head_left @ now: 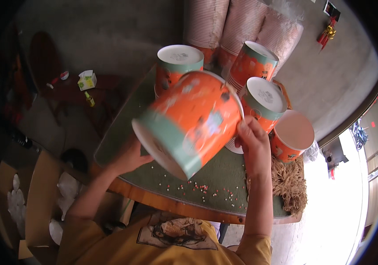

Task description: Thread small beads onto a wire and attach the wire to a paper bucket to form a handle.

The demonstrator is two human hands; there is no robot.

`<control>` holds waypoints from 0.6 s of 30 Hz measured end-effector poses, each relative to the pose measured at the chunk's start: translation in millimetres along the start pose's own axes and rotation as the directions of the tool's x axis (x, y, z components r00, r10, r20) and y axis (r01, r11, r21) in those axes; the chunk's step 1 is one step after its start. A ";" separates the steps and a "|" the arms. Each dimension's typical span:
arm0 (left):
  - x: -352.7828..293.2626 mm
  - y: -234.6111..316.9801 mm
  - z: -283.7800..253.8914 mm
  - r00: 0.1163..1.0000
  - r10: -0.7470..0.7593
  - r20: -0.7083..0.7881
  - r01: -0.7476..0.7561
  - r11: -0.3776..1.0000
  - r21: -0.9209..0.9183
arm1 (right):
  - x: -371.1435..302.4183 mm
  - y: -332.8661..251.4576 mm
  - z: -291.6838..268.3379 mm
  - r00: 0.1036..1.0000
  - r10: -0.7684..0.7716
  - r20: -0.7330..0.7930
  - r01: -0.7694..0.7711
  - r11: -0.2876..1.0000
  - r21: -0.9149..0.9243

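Note:
A large orange paper bucket (193,121) with a green band and printed pictures is tilted over the table in front of me. Its base points to the lower left and is blurred. The fingers of my right hand (254,141) are closed on its rim, thumb outside. By the base, my left hand (129,158) has its thumb stretched out; its other fingers are hidden behind the bucket. Whether that hand touches the bucket I cannot tell. Upside-down matching buckets (266,95) stand stacked just behind, and an upright open one (293,130) is at the right.
Small red and white beads (200,187) lie scattered on the green tabletop (142,176). A bundle of tan cord (289,183) hangs at its right edge. Tall wrapped bucket stacks (206,22) rise at the back. Open cardboard boxes (43,194) stand lower left, near a bench with a tissue box (87,81).

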State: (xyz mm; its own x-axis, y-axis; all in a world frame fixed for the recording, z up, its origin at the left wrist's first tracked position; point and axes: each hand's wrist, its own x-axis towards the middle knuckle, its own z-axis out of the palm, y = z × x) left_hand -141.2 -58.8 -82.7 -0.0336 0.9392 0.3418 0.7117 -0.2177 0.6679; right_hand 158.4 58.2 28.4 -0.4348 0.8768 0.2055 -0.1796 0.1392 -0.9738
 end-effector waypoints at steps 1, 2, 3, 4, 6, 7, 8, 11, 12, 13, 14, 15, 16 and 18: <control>12.6 1.1 -9.8 0.997 0.071 0.022 -0.071 0.997 0.036 | 13.1 -2.3 3.2 0.999 0.053 0.010 -0.053 0.992 0.110; 29.3 3.2 -18.4 0.988 0.143 0.051 -0.147 0.987 0.067 | 25.6 -3.1 4.3 0.994 0.104 0.020 -0.105 0.970 0.217; 46.4 26.9 -34.0 0.999 0.023 0.037 -0.020 0.998 -0.063 | 39.8 1.6 0.2 0.993 0.096 0.074 -0.115 0.940 0.322; 64.0 30.6 -46.6 0.997 0.078 0.029 -0.076 0.996 -0.052 | 55.2 3.5 3.0 0.991 0.101 0.086 -0.126 0.924 0.361; 101.3 32.8 -66.9 0.989 0.143 -0.031 -0.145 0.986 -0.077 | 85.4 3.2 14.0 0.988 0.136 0.076 -0.156 0.896 0.415; 120.3 36.1 -74.3 0.985 0.152 -0.084 -0.161 0.981 -0.112 | 98.3 -1.1 22.7 0.993 0.116 0.031 -0.119 0.898 0.423; 137.6 39.5 -79.5 0.981 0.150 -0.123 -0.177 0.953 -0.248 | 111.3 -3.9 30.0 0.995 0.098 -0.009 -0.085 0.899 0.431; 183.5 33.0 -75.7 0.923 0.274 -0.269 -0.359 0.866 -0.349 | 142.3 4.5 27.2 0.999 0.016 0.037 -0.027 0.941 0.338; 193.4 24.8 -75.2 0.930 0.285 -0.234 -0.354 0.868 -0.349 | 147.0 7.9 30.7 0.999 0.030 0.033 -0.038 0.955 0.295; 199.5 19.1 -72.2 0.929 0.285 -0.234 -0.355 0.867 -0.349 | 147.6 9.6 35.6 0.999 0.034 0.030 -0.040 0.968 0.249; 204.7 13.3 -68.6 0.925 0.278 -0.259 -0.341 0.907 -0.245 | 148.0 10.9 38.2 0.999 0.038 0.026 -0.043 0.978 0.202; 208.8 7.5 -64.3 0.919 0.273 -0.284 -0.321 0.937 -0.139 | 155.6 19.3 34.8 0.993 0.040 0.111 -0.058 0.984 0.167; 210.0 1.3 -60.5 0.926 0.256 -0.277 -0.307 0.939 -0.156 | 157.6 21.4 37.0 0.992 0.041 0.116 -0.061 0.984 0.170; 214.2 -11.4 -51.6 0.923 0.235 -0.304 -0.281 0.952 -0.118 | 161.2 27.0 43.0 0.996 0.058 0.068 -0.062 0.997 0.050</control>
State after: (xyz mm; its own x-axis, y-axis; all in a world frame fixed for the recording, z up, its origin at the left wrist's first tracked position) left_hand -192.7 131.2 17.0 -0.0772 0.7354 0.6732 0.6042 -0.5026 0.6183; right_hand 45.5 183.5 39.4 -0.5036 0.8500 0.1545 -0.1959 0.0619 -0.9787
